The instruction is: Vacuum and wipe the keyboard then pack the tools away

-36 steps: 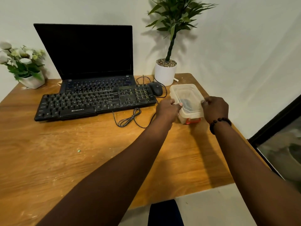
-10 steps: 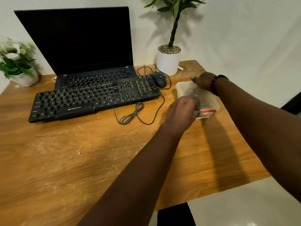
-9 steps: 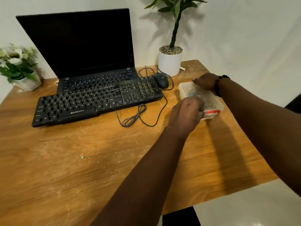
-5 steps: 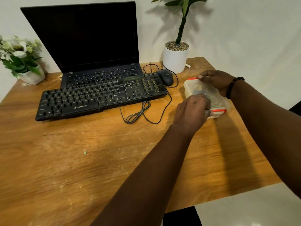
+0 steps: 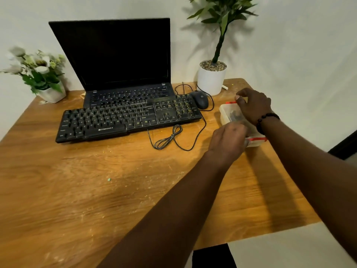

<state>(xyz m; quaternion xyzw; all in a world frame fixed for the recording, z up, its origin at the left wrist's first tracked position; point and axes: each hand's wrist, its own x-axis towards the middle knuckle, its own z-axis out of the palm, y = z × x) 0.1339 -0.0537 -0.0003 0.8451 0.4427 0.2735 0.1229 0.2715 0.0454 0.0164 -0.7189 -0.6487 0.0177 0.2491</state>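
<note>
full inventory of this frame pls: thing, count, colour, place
table: 1, brown wood, under everything
laptop: 1, black, open, back centre
keyboard: 1, black, in front of laptop
cable: 1, black, coiled in front of keyboard
mouse: 1, black, right of keyboard
tall plant: 1, green in white pot, back right
flower pot: 1, white flowers, white pot, back left
container: 1, clear plastic, red clips, right edge, dark contents inside
bracelet: 1, black beads, right wrist
left hand: 1, at container's near end, blurred
right hand: 1, over container's far end
</note>
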